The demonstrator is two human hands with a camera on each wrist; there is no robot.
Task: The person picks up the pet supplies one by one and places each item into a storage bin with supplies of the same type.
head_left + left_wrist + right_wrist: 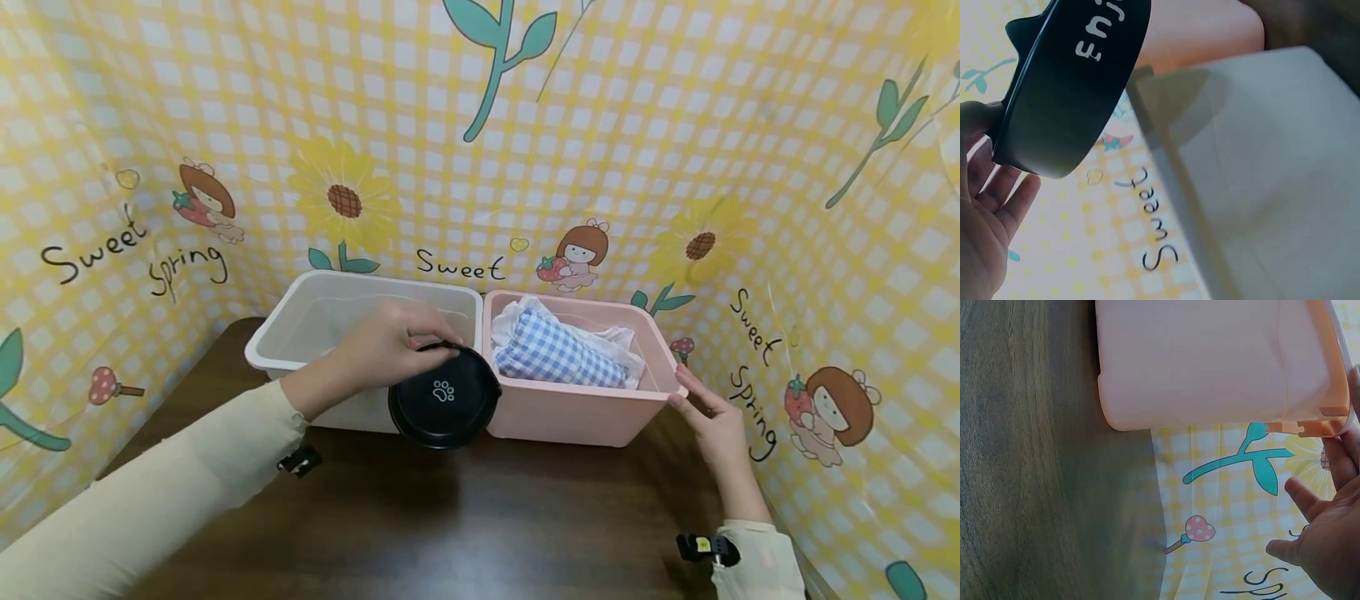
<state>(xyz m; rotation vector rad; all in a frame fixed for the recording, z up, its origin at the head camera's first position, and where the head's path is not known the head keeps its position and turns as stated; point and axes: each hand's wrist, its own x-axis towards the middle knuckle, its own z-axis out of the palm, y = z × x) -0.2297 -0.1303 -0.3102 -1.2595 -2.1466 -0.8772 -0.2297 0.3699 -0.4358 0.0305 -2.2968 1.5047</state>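
Observation:
My left hand (393, 343) pinches the rim of a black pet bowl (431, 417), tipped on edge in front of the white bin (288, 364). A paw print marks the bowl's inside, and white lettering runs along its side in the left wrist view, where a pointed ear also stands up from the rim. The right hand (716, 429) grips the right front corner of the pink bin's rim, its other fingers spread out in the right wrist view. Inside the pink bin (570, 417) lies a blue-and-white checked cloth bundle (558, 346) with white edges.
Both bins stand side by side on a dark wooden table (517, 517), against a yellow checked cloth backdrop (420, 192) that also rises at left and right. Part of the white bin's inside is hidden behind my left hand.

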